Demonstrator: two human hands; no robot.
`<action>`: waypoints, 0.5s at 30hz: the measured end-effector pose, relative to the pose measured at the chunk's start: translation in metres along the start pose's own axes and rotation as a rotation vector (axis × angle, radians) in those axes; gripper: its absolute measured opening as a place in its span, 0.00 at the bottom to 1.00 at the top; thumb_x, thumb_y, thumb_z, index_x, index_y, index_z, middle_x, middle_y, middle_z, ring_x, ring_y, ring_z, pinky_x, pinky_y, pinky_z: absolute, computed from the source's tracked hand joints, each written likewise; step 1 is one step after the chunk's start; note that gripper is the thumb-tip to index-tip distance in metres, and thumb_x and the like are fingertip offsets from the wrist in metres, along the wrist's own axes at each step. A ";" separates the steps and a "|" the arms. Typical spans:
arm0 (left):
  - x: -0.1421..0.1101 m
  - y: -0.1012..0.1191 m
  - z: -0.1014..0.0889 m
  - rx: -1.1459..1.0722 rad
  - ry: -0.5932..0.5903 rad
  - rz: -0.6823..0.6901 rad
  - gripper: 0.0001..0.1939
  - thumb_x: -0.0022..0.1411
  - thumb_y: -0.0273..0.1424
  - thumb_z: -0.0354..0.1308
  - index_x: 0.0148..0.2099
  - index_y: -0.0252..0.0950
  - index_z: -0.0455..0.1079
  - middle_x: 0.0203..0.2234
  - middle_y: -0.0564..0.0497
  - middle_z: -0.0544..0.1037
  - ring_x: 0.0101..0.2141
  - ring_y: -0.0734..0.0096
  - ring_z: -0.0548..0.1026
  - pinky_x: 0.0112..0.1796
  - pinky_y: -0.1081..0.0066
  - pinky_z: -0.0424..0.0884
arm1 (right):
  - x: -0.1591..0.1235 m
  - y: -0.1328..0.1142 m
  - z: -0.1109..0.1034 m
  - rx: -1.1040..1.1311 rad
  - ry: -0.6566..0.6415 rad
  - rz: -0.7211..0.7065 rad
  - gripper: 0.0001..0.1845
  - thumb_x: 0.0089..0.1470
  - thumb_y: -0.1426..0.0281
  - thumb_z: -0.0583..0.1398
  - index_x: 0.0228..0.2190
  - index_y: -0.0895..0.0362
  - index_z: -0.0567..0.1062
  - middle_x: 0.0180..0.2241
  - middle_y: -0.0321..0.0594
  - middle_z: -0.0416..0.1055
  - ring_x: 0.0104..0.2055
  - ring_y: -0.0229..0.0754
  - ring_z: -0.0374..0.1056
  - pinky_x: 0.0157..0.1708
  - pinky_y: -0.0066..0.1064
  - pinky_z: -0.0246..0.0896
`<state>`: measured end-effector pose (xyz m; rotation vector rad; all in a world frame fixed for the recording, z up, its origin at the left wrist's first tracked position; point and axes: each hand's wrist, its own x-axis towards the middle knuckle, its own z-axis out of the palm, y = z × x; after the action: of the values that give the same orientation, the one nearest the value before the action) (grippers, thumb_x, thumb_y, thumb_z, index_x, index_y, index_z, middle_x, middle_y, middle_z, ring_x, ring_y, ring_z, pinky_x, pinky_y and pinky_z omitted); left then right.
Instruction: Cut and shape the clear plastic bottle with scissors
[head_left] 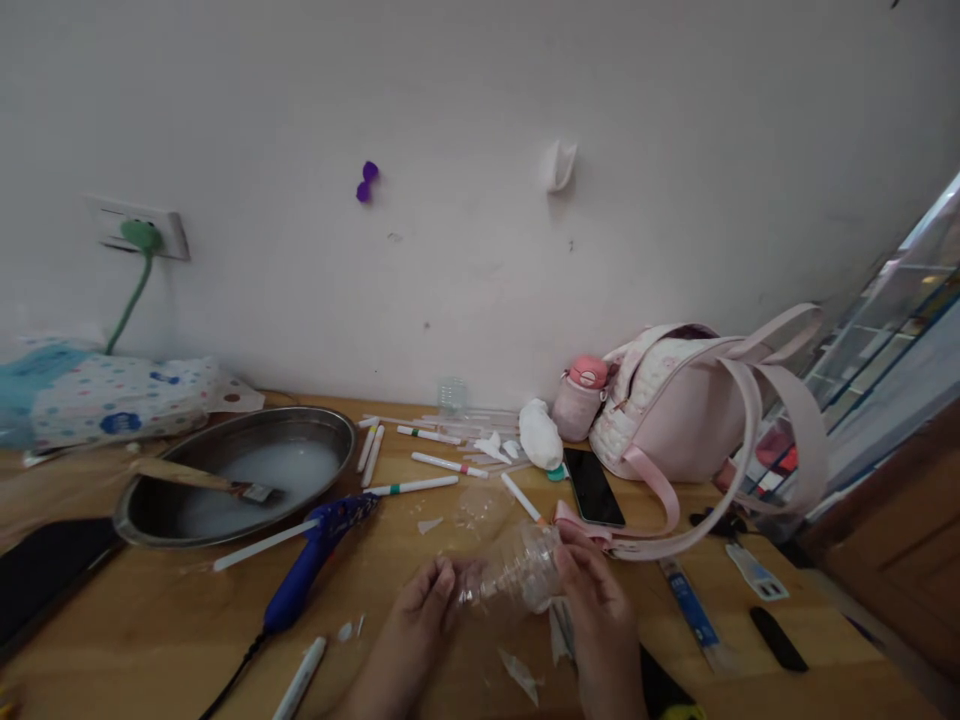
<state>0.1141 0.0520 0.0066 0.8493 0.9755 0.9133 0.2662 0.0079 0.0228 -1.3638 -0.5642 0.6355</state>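
Note:
A clear plastic bottle point(521, 570) lies on its side between my two hands, just above the wooden table point(150, 640). My left hand point(424, 605) pinches the narrow end of the bottle with curled fingers. On the wide end, my right hand point(592, 595) is wrapped round it. Small clear plastic scraps point(521, 675) lie on the table under and beside my hands.
A blue glue gun point(315, 560) with a white stick lies to the left, by a metal oval tray point(240, 470) holding whitish liquid and a brush. Several white marker pens point(420, 465) are scattered behind. A phone point(592, 487), a pink bag point(675, 410) and a pink flask point(581, 400) stand at the right.

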 end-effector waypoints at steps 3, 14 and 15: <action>0.001 0.001 0.002 -0.014 0.023 -0.007 0.34 0.23 0.63 0.64 0.27 0.44 0.68 0.33 0.47 0.83 0.52 0.43 0.71 0.54 0.55 0.65 | 0.002 0.002 0.000 0.023 0.003 0.018 0.25 0.25 0.47 0.69 0.21 0.55 0.80 0.39 0.48 0.76 0.50 0.56 0.65 0.46 0.37 0.61; 0.007 -0.022 -0.010 0.092 -0.023 0.094 0.30 0.43 0.60 0.60 0.35 0.39 0.74 0.40 0.46 0.81 0.50 0.47 0.72 0.57 0.52 0.59 | 0.005 0.011 -0.006 0.062 -0.034 -0.021 0.22 0.32 0.49 0.69 0.24 0.53 0.81 0.44 0.48 0.73 0.55 0.57 0.60 0.53 0.44 0.53; 0.009 -0.026 -0.011 0.097 -0.012 0.103 0.31 0.44 0.61 0.58 0.36 0.39 0.75 0.41 0.45 0.81 0.49 0.47 0.72 0.57 0.52 0.58 | 0.005 0.011 -0.006 0.061 -0.030 -0.030 0.22 0.31 0.49 0.69 0.24 0.53 0.81 0.45 0.49 0.73 0.55 0.57 0.60 0.54 0.45 0.52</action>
<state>0.1130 0.0527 -0.0230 0.9933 0.9786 0.9536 0.2735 0.0080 0.0115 -1.2881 -0.5836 0.6450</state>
